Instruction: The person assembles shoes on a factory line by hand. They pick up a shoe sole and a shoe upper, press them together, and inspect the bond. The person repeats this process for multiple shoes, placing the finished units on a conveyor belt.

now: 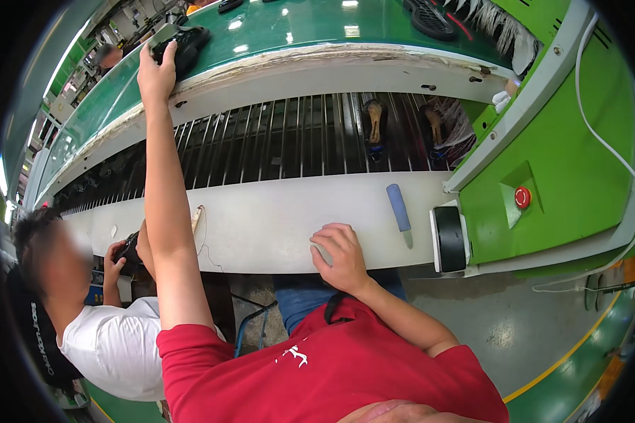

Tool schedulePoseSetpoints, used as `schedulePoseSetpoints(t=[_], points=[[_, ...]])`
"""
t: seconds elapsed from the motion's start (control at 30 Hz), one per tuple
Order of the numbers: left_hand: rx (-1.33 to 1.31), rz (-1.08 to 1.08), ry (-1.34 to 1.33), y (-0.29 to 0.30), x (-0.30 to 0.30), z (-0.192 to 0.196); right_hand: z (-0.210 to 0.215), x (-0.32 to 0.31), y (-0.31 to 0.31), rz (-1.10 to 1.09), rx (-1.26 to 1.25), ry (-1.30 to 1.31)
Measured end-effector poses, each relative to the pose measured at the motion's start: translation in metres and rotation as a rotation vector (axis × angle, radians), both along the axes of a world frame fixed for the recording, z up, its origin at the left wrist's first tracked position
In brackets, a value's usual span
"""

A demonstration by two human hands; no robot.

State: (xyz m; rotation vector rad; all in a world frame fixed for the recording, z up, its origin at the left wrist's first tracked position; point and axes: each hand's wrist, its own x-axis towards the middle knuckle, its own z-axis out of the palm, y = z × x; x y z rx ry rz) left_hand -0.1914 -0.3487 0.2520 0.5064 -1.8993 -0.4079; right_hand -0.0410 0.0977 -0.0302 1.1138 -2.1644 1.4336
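Note:
My left arm stretches far forward and left. At the near edge of the green conveyor belt (261,32), my left hand (156,76) grips a black shoe (188,53), thumb on its near side. My right hand (343,259) rests at the front edge of the white ledge (268,211), with its fingers curled. Something pale shows between its thumb and fingers, too small to make out. To the right of that hand, a tool with a blue handle (398,206) and a short greyish tip lies on the ledge.
Below the belt, a rack of metal rollers (282,134) carries two upturned shoes (375,123). A black sole (430,20) lies near a white fringe (497,28). The green machine housing (564,155) has a red button (522,197). A seated co-worker (113,342) holds a dark shoe (128,248) close by.

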Motion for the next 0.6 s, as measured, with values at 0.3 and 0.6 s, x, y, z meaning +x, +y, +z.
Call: schedulePoseSetpoints(t=[0.3, 0.6], points=[[-0.356, -0.141, 0.564, 0.111, 0.031, -0.055, -0.001, 0.0, -0.001, 0.011, 0.034, 0.028], [0.157, -0.99, -0.309, 0.258, 0.068, -0.284, -0.002, 0.004, -0.001, 0.045, 0.102, 0.028]])
